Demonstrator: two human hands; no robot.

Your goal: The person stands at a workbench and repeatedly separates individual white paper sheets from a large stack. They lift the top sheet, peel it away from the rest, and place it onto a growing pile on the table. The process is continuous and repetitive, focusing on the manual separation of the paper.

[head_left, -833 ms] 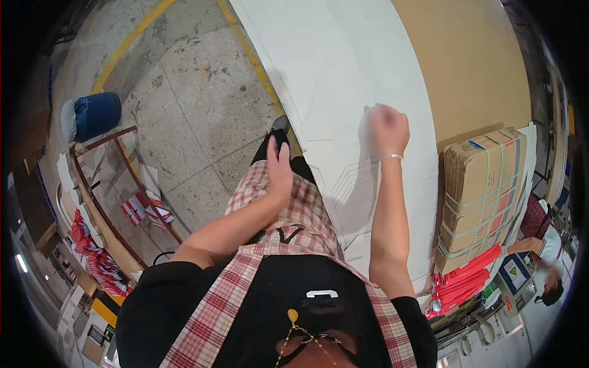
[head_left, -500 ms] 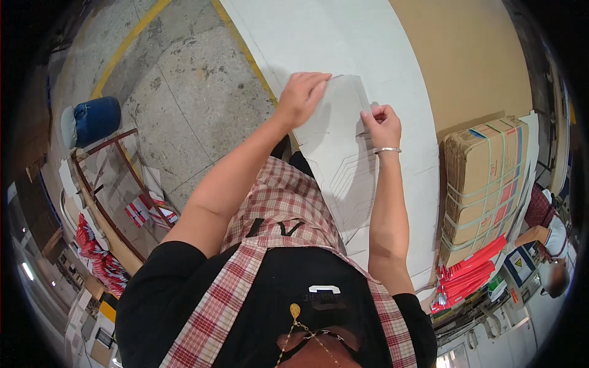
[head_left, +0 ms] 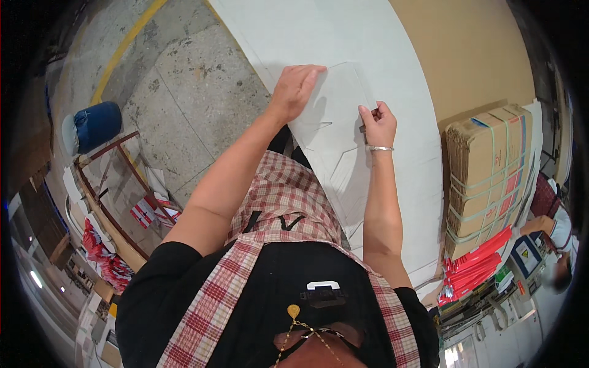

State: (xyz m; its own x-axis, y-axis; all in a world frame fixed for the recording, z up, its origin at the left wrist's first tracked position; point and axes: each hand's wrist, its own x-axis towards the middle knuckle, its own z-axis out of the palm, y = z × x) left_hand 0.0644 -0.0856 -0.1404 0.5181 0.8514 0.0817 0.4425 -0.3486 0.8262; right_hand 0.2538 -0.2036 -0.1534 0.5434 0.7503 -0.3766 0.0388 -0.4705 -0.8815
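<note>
A clear plastic sheet (head_left: 341,101) with faint angular lines lies over the white table surface, its near end reaching my checked apron. My left hand (head_left: 296,92) is at its far left corner, fingers long and together, with the thumb close against them on the sheet. At the opposite edge my right hand (head_left: 380,124) is closed, thumb against bent forefinger. Something small and dark shows beside and below that thumb; its kind is not clear. A bracelet circles the right wrist.
Brown board (head_left: 469,55) covers the table's far right. On the right stands a strapped stack of flat cardboard (head_left: 488,178), with red packages (head_left: 475,264) nearer me. A metal frame (head_left: 116,184) and a blue drum (head_left: 98,126) are on the left. Another person (head_left: 549,233) is at the far right.
Both hands have shifted slightly away from me and to the left. The sheet has moved with them and now lies flatter against the white surface.
</note>
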